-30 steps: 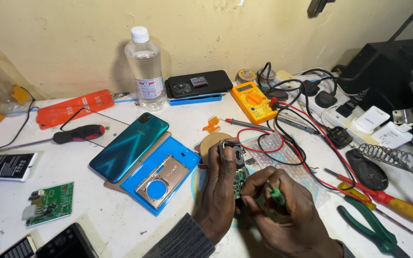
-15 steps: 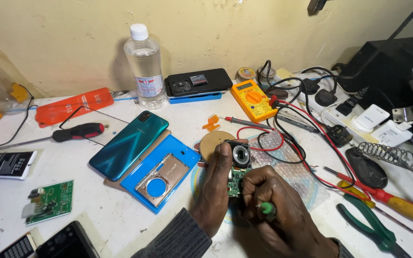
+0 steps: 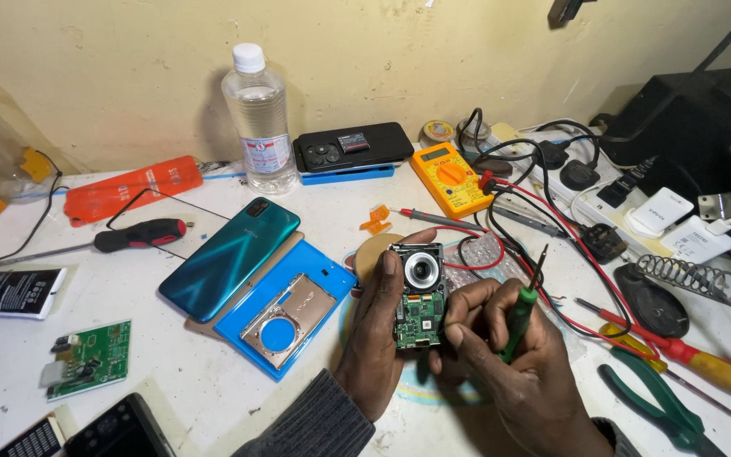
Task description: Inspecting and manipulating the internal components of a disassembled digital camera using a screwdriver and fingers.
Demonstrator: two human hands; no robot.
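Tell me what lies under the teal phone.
The teal phone lies on a brown sheet whose edge shows below it, overlapping the blue frame. Whatever else lies beneath it is covered.

Bright, even light falls from above; soft shadows sit behind the bottle (image 3: 258,118) on the wall. Sharp focus throughout, slight bending at the edges.

L hand (image 3: 376,338): enters from bottom centre, grey knit sleeve at wrist, back of hand up. Fingers curled, thumb extended upward along the held item's left edge; closed grip.
R hand (image 3: 518,364): enters from bottom right, bare wrist, back of hand up. Fingers folded into a fist-like grip, index bent. Fingertips near L hand's; hands just beside each other.
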